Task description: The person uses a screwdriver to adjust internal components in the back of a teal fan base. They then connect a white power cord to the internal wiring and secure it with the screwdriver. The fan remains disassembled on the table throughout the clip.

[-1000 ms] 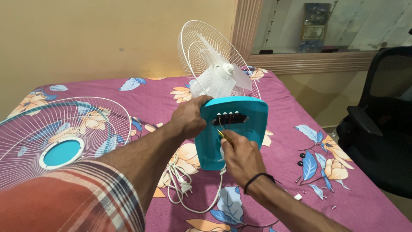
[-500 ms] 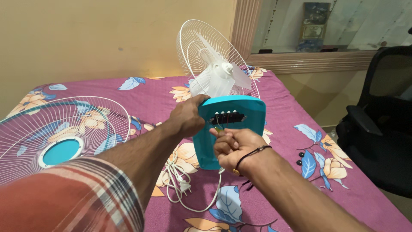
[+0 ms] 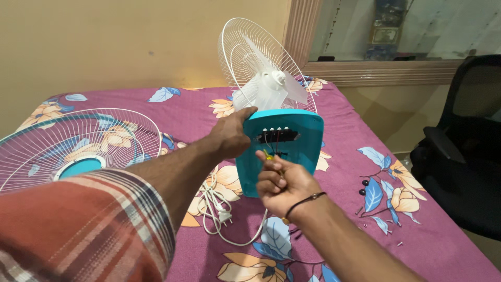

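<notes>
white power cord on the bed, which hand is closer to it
Left, though not by much. The left hand grips the teal fan base just above the white power cord; the right hand is off to the cord's right.

The fan base [image 3: 284, 149] is turquoise, its blades [image 3: 269, 89] and rear grille [image 3: 245, 49] white. The loose front grille [image 3: 78, 149] is white with a turquoise hub. The bedsheet [image 3: 344, 130] is magenta — printed with orange, cream and blue flowers. The sleeve [image 3: 83, 230] is plaid — rust, white, dark stripes. The cord [image 3: 214, 206] is white.
</notes>
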